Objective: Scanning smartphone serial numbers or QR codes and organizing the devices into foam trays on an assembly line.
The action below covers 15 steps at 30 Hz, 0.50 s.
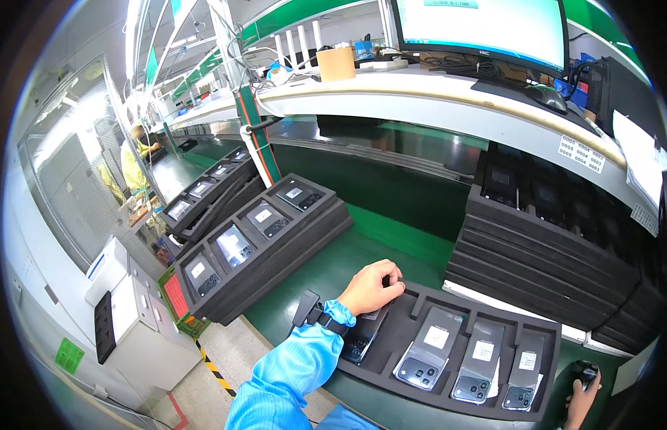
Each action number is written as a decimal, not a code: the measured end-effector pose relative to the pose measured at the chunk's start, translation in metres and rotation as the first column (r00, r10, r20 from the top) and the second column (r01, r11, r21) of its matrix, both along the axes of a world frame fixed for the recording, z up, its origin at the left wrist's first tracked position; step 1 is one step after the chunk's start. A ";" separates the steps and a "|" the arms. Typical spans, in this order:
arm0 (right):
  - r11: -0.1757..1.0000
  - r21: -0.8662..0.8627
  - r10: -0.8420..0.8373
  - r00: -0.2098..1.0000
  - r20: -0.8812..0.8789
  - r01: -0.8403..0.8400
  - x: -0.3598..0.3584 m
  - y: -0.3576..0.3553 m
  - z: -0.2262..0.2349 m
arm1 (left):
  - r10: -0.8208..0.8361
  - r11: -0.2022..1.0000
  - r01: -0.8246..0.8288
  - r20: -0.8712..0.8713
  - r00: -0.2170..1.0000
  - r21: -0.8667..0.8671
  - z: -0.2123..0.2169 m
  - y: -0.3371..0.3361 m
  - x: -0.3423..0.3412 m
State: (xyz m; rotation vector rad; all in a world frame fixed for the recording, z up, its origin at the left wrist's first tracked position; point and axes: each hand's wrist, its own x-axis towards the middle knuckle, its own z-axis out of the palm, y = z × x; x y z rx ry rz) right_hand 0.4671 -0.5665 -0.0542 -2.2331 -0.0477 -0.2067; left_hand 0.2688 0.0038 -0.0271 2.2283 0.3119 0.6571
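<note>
My left hand [375, 287], in a blue sleeve with a black strap at the wrist, is closed over the far left end of a black foam tray [391, 363]. A small dark thing shows between its curled fingers, too little to name. Partly under the wrist lies a dark smartphone [358, 344] in the leftmost slot. Three more smartphones [419, 369], [478, 373], [521, 380] lie camera end toward me, with white labels on their backs. At the lower right, my right hand [583, 401] is wrapped round a small black device [585, 371], its kind unclear.
Stacked foam trays with phones [269, 222] stand at left; another tall stack [541, 244] rises at right. A shelf [419, 89] above the green bench carries a monitor [484, 32], tape roll [336, 64] and mouse [546, 98]. A white cabinet [143, 330] stands left; a person [133, 161] works farther off.
</note>
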 end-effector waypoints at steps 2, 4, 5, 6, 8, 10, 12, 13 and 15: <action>1.000 0.017 -0.014 0.998 -0.066 0.015 0.003 -0.004 -0.002 | 0.002 1.000 -0.002 0.003 1.000 0.008 0.000 0.000 0.000; 1.000 0.015 -0.005 1.000 -0.028 0.005 0.005 -0.010 -0.010 | 0.004 1.000 -0.004 0.002 1.000 0.014 0.001 0.000 0.000; 1.000 0.011 0.005 1.000 0.007 -0.005 0.008 -0.015 -0.017 | -0.002 1.000 0.002 0.007 1.000 0.017 0.001 0.000 0.000; 1.000 0.010 0.005 1.000 0.004 -0.005 0.014 -0.019 -0.025 | -0.006 1.000 0.006 0.010 1.000 0.019 0.001 0.000 0.000; 0.993 0.103 -0.045 0.998 -0.036 0.048 0.027 -0.026 -0.045 | 0.002 1.000 -0.002 -0.015 1.000 -0.007 0.001 0.000 -0.001; 0.989 0.131 -0.067 0.997 -0.043 0.072 0.032 -0.036 -0.063 | 0.007 1.000 -0.008 -0.033 0.999 -0.030 0.001 -0.001 -0.001; 0.982 0.165 -0.083 0.996 -0.037 0.088 0.039 -0.043 -0.074 | 0.002 1.000 -0.002 -0.002 1.000 -0.023 0.001 0.000 -0.001; 0.982 0.169 -0.083 0.996 -0.026 0.087 0.042 -0.046 -0.077 | -0.002 1.000 0.002 0.012 1.000 -0.012 0.001 0.000 0.000; 0.986 0.153 -0.053 0.996 -0.074 0.064 0.045 -0.050 -0.076 | -0.006 1.000 0.006 0.008 1.000 -0.023 0.002 0.000 0.000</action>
